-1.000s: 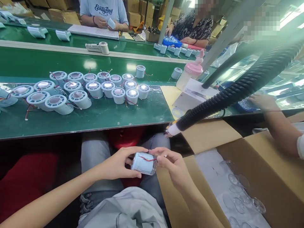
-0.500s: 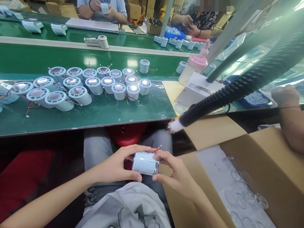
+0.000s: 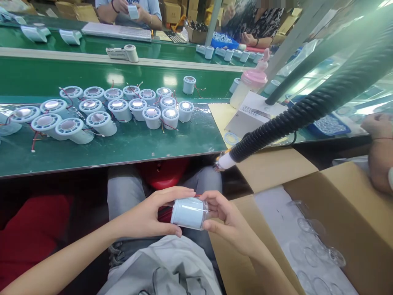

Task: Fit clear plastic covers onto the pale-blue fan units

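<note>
Between both hands, above my lap, lies a light-blue cylindrical housing point(image 3: 188, 213) on its side, with a clear plastic sleeve around it. My left hand point(image 3: 156, 211) grips its left end, fingers over the top and thumb below. At the right end, my right hand point(image 3: 222, 217) pinches the clear rim with thumb and fingers. A bit of red wire shows at the top, between the two hands' fingertips; the rest of the wire is hidden. Several similar blue housings point(image 3: 119, 110) with thin red wires stand or lean on the green bench in front of me.
A black corrugated hose point(image 3: 276, 123) slants in from the upper right, its white nozzle point(image 3: 225, 160) by my knee. An open carton point(image 3: 346, 205) with clear plastic pieces stands at right. A pink-lidded bottle point(image 3: 250, 84) stands by a white box point(image 3: 254, 112). Co-workers sit opposite and at right.
The clear sleeve now reaches smoothly past the housing's right end, where it looked crumpled before. My right fingers have shifted right, and the wire that stuck up is now mostly hidden.
</note>
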Available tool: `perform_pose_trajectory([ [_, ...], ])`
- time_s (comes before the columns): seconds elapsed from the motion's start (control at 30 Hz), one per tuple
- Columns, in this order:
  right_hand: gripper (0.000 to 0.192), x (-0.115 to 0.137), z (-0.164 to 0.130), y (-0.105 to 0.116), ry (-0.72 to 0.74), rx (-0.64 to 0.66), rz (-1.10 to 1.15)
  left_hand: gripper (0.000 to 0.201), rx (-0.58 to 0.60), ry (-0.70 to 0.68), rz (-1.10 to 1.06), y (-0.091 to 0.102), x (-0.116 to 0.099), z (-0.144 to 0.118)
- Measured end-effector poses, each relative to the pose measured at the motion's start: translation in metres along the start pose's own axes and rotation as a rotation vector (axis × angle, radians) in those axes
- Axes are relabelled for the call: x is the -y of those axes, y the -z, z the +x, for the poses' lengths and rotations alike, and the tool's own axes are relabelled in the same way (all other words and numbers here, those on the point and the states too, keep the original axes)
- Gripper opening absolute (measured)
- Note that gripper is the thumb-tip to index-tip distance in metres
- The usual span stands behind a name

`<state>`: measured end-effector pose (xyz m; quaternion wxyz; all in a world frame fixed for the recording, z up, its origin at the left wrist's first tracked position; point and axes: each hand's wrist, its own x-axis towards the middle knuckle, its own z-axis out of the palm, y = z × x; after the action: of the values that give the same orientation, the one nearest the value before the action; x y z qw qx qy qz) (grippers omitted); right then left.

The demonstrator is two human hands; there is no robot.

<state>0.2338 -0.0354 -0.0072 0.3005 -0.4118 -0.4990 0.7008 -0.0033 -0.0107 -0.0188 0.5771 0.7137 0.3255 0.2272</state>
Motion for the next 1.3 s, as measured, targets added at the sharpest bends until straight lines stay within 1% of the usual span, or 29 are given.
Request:
perform_pose_trajectory([
  [0.27,0.038,0.002,0.006,-0.005,-0.108,-0.022,0.162,0.073,0.001,-0.042,0.038,0.002,0.000,-0.001],
  [0.47,0.045,-0.005,0.010,-0.009,-0.198,-0.069,0.197,0.070,0.007,-0.055,0.044,0.002,0.003,-0.003],
  [0.67,0.046,-0.016,0.012,-0.012,-0.243,-0.029,0.268,0.071,0.020,-0.088,0.029,0.003,0.004,-0.004],
  [0.9,0.049,-0.018,0.018,-0.017,-0.314,-0.034,0.291,0.071,0.014,-0.073,0.028,0.003,0.003,-0.003],
  [1.0,0.050,-0.018,0.019,-0.017,-0.305,-0.055,0.275,0.070,0.000,-0.077,0.065,0.003,0.002,-0.004],
  [1.1,0.051,-0.017,0.017,-0.014,-0.257,-0.120,0.250,0.068,-0.041,-0.083,0.116,0.005,0.001,-0.006],
  [1.2,0.051,-0.017,0.015,-0.010,-0.210,-0.184,0.265,0.067,-0.092,-0.049,0.132,0.006,0.000,-0.007],
  [1.3,0.050,-0.020,0.014,-0.007,-0.179,-0.188,0.284,0.066,-0.132,-0.032,0.121,0.004,-0.006,-0.008],
])
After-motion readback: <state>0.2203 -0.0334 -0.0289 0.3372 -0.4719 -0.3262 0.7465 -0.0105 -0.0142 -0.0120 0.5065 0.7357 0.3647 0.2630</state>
